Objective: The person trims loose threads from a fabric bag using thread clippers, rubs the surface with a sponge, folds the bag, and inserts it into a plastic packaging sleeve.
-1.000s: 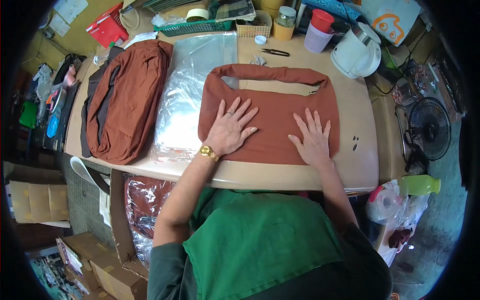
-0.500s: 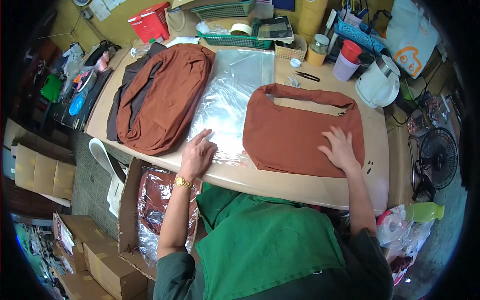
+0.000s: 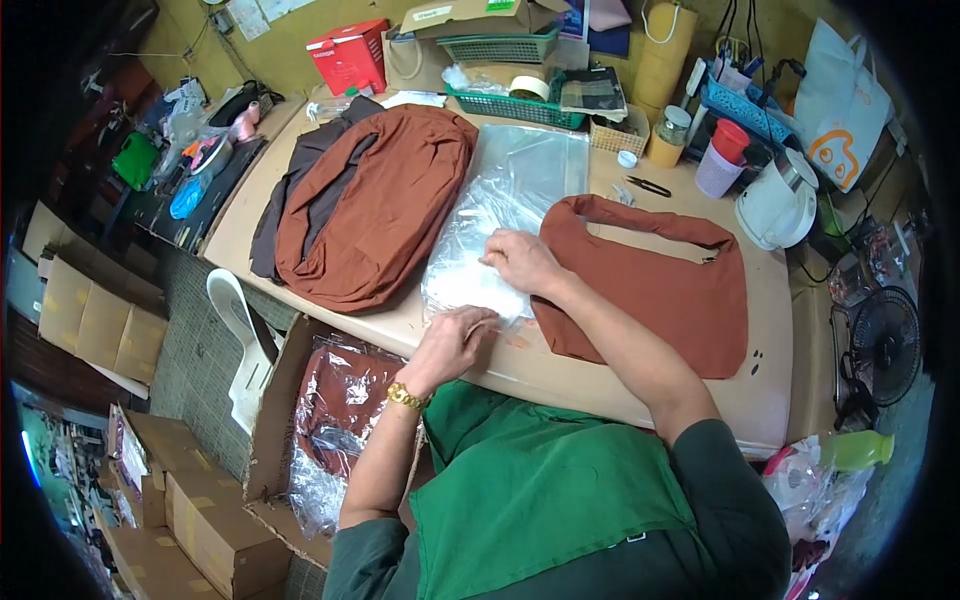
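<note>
A stack of clear plastic bags (image 3: 520,170) lies in the middle of the table. At its near edge my left hand (image 3: 455,343), wearing a gold watch, has its fingers pinched together on the plastic. My right hand (image 3: 523,262) rests over the upper part of the stack, fingers curled in; what they hold, if anything, is hidden. The rust-coloured bag (image 3: 650,290) lies flat to the right, partly under my right forearm. On the left is a pile of rust-coloured bags (image 3: 400,190) with a dark one beneath.
Small black scissors (image 3: 648,187), a white lid (image 3: 627,159) and a glass jar (image 3: 669,135) are at the back. A white kettle (image 3: 778,205) stands at the right. Below the front edge, a cardboard box (image 3: 276,430) holds a plastic-wrapped rust-coloured item.
My right hand has left the rust-coloured bag and crossed left to the plastic stack. My left hand has moved off that bag to the stack's near edge and closed. The view has shifted left.
</note>
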The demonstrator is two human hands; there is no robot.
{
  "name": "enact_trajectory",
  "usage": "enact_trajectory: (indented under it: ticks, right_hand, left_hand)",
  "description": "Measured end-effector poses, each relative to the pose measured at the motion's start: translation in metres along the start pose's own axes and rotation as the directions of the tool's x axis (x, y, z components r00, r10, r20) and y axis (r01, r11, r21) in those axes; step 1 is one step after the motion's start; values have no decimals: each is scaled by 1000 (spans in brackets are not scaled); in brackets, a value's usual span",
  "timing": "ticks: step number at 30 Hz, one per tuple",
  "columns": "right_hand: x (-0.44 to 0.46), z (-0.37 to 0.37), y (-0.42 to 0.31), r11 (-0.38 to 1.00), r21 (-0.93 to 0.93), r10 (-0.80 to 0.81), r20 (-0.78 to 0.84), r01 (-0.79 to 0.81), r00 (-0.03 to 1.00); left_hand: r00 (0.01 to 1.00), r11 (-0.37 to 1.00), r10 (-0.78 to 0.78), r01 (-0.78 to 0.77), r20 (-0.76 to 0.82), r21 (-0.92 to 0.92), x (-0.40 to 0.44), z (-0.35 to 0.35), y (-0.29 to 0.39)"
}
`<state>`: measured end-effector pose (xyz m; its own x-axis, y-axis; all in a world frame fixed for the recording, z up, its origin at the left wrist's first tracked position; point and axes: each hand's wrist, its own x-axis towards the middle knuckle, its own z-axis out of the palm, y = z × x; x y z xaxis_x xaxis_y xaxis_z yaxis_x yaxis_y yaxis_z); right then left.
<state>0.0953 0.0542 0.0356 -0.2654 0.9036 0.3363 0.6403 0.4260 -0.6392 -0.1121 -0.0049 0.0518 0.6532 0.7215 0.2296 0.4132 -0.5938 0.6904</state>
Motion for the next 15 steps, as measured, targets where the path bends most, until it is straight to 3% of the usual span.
enact_trajectory:
  ticks: [2,4,5,6,7,8,9,11,12,14,15]
  right_hand:
    - [4,-15,-13,999,-10,53,-57,-54,997]
    - [3,-14,-25,1000,-14,-10,-125,8,992]
    - [1,-12,-32,989,-75,-139,-232,125,963]
    - [-1,-11,-37,961,-148,-269,-328,232,905]
    - [-3,-8,-36,939,-216,-332,-371,267,867]
    - [-8,-9,-39,938,-222,-334,-371,267,867]
    - [-14,-11,-43,924,-241,-368,-358,296,858]
    - [-32,-9,-50,914,-223,-397,-327,338,857]
    - [-43,-6,-53,918,-186,-393,-309,351,866]
    - [-70,-1,-63,905,-138,-421,-161,402,893]
    - [-83,5,-62,902,-106,-426,-48,419,904]
  left_hand:
    - [996,997,59,-55,-71,48,11,14,0]
    - [972,985,157,-142,-173,94,37,21,2]
    - [993,987,-110,102,51,127,51,28,-17]
    - [993,987,-106,99,49,125,66,35,-30]
    - [982,944,69,-8,-174,329,80,43,-41]
    - [896,844,280,-58,-345,533,89,51,-51]
    - [892,843,288,-64,-348,533,95,62,-67]
    - [947,688,45,203,-319,697,104,79,-91]
    - [946,689,50,199,-320,697,104,80,-88]
    - [960,728,-112,256,-258,636,96,81,-77]
    - [960,728,-46,222,-278,649,87,83,-70]
